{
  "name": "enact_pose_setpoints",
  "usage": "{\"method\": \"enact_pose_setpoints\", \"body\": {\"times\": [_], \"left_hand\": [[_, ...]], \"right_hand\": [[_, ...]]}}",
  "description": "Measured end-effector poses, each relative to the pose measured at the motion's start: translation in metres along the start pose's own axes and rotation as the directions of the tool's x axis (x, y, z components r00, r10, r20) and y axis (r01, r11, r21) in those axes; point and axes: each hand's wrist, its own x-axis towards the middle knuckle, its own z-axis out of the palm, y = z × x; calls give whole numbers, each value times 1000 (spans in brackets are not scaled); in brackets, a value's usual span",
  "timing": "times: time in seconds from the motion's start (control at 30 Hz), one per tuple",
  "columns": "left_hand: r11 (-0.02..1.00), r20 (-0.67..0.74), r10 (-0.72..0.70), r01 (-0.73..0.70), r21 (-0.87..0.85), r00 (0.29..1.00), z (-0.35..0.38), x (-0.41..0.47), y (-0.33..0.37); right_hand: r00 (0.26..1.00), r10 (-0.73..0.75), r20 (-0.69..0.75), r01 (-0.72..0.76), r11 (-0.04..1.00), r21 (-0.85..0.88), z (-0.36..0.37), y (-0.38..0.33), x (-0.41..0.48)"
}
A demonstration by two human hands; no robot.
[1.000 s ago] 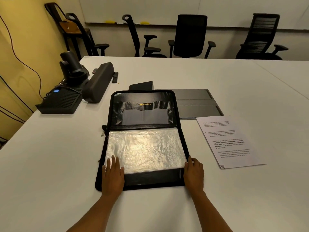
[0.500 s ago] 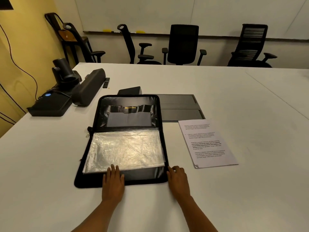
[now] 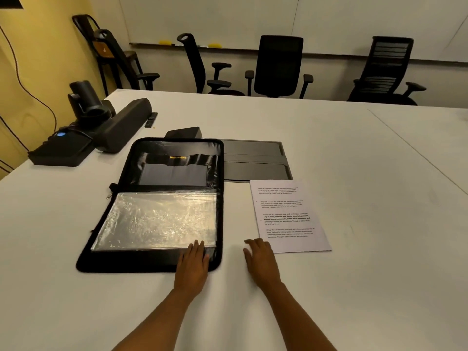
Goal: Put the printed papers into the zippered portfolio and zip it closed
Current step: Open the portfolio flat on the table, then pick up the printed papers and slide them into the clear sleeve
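Portfolio [image 3: 162, 203] under flat left hand [image 3: 193, 266]; right hand [image 3: 260, 259] touches papers [image 3: 288, 216].

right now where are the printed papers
In the head view the printed papers lie flat on the white table, right of the open portfolio, just in front of the dark flat panel, with the right hand at their near left corner.

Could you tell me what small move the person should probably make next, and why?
Probably slide the right hand onto the printed papers and pick them up. The portfolio already lies open with its clear sleeve exposed, the papers lie on the table just beyond that empty hand, and the left hand rests on the portfolio's near edge, steadying it.
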Motion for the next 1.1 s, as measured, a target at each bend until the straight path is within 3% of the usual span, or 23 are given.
{"method": "enact_pose_setpoints", "body": {"times": [0.33, 0.57, 0.83, 0.97, 1.1], "left_hand": [[957, 39, -13, 24, -288, 999, 15, 41, 91], [885, 111, -72, 115, -451, 991, 29, 77, 135], [901, 73, -128, 146, -408, 989, 50, 106, 167], [935, 54, -126, 137, -326, 990, 60, 111, 174], [961, 13, -133, 132, -242, 991, 63, 111, 178]], "right_hand": [[927, 345, -147, -332, 937, 108, -73, 88, 40], [860, 496, -122, -492, 869, 63, -88, 130, 59], [783, 610, -126, -609, 792, 48, -79, 152, 74], [724, 675, -142, -658, 738, 152, -77, 155, 83], [677, 734, -54, -696, 663, 277, -82, 164, 93]]}}
